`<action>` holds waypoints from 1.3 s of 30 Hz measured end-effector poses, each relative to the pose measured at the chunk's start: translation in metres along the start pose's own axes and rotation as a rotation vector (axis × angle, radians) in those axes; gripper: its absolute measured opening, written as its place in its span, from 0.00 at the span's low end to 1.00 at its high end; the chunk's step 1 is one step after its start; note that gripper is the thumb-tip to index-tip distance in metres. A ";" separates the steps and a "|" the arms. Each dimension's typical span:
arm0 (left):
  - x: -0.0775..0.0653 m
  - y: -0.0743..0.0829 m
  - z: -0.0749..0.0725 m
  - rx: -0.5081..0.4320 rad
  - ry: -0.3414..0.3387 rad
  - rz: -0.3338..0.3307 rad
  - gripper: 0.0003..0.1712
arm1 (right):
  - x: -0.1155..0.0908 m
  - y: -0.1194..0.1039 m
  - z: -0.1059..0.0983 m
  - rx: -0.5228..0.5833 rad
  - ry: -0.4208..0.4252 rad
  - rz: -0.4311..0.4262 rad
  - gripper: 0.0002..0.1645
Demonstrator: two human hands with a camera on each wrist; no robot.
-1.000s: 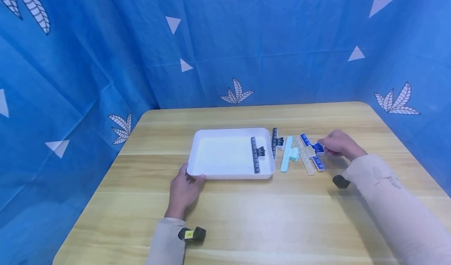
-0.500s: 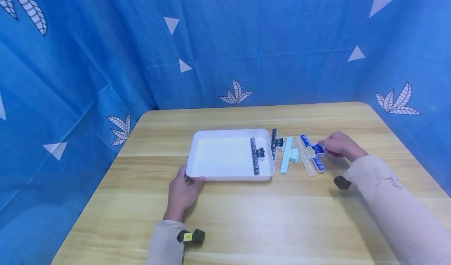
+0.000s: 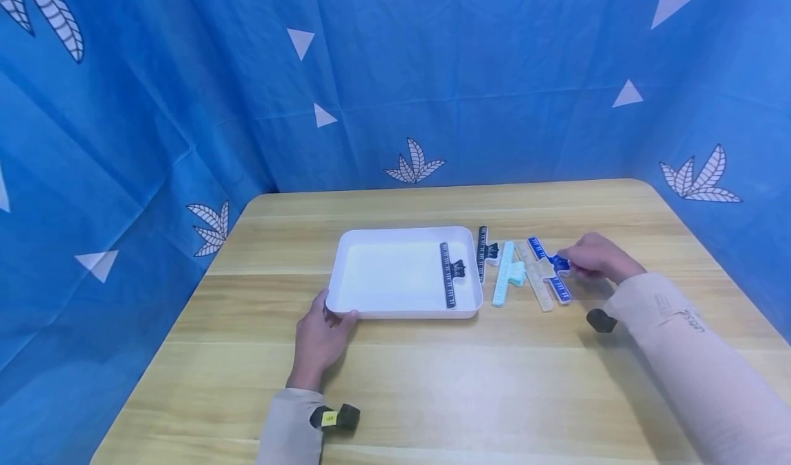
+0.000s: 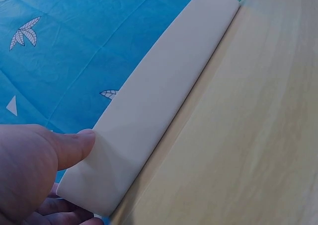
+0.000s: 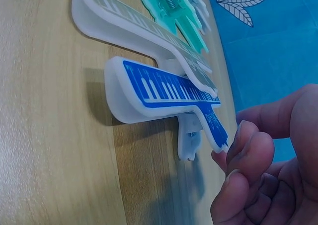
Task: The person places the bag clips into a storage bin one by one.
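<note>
A white tray (image 3: 395, 273) lies on the table, and my left hand (image 3: 321, 339) grips its near left corner. In the left wrist view my thumb (image 4: 77, 146) lies against the tray's outer wall, with the other fingers around the corner. My right hand (image 3: 598, 255) pinches the handle end of a blue clip (image 3: 550, 270) with a piano-key pattern. The right wrist view shows curled fingers (image 5: 251, 155) at that handle, the clip's long bar (image 5: 164, 88) pointing away from them. A black clip (image 3: 449, 276) of the same shape lies inside the tray at its right end.
Between the tray and the blue clip lie another black clip (image 3: 483, 253), a mint-green clip (image 3: 503, 273) and a clear, pale clip (image 3: 535, 275). The clear clip is close against the blue one. A blue patterned curtain (image 3: 494, 73) hangs behind the wooden table (image 3: 469, 396).
The head view shifts very slightly. Both hands stay in place, the left at the tray's corner and the right at the blue clip's handle.
</note>
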State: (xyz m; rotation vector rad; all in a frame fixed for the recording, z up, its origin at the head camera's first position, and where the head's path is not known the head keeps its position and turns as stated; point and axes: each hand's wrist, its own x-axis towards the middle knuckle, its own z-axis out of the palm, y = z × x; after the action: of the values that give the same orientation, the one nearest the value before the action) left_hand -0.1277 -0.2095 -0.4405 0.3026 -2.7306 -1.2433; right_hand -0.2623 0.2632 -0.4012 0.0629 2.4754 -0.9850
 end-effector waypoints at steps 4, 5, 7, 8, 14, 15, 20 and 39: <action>0.000 0.000 0.000 -0.005 -0.002 -0.003 0.42 | 0.002 0.000 0.000 0.002 -0.011 0.007 0.21; 0.000 -0.001 0.000 -0.006 -0.002 -0.003 0.42 | 0.002 0.000 0.000 0.005 -0.014 0.007 0.21; 0.000 -0.001 0.000 -0.005 -0.003 -0.003 0.42 | 0.002 0.001 0.001 0.004 -0.021 0.005 0.21; 0.000 -0.001 0.000 -0.004 -0.003 -0.003 0.42 | 0.002 0.001 0.001 -0.001 -0.026 0.002 0.21; 0.000 -0.002 0.001 -0.005 -0.003 0.002 0.43 | -0.001 0.004 0.004 -0.009 -0.046 -0.024 0.19; 0.000 -0.002 0.001 -0.008 -0.003 0.003 0.43 | -0.001 0.005 0.004 -0.002 -0.045 -0.026 0.18; 0.000 -0.002 0.002 -0.005 -0.006 0.002 0.43 | 0.000 0.005 0.004 -0.003 -0.043 -0.025 0.16; -0.001 -0.001 0.001 -0.005 0.006 0.014 0.42 | 0.002 0.003 0.002 0.002 -0.064 -0.029 0.16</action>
State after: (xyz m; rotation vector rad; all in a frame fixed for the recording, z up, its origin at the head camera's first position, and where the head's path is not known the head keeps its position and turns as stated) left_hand -0.1271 -0.2092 -0.4421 0.2865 -2.7196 -1.2431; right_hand -0.2624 0.2635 -0.4048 -0.0039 2.4239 -0.9860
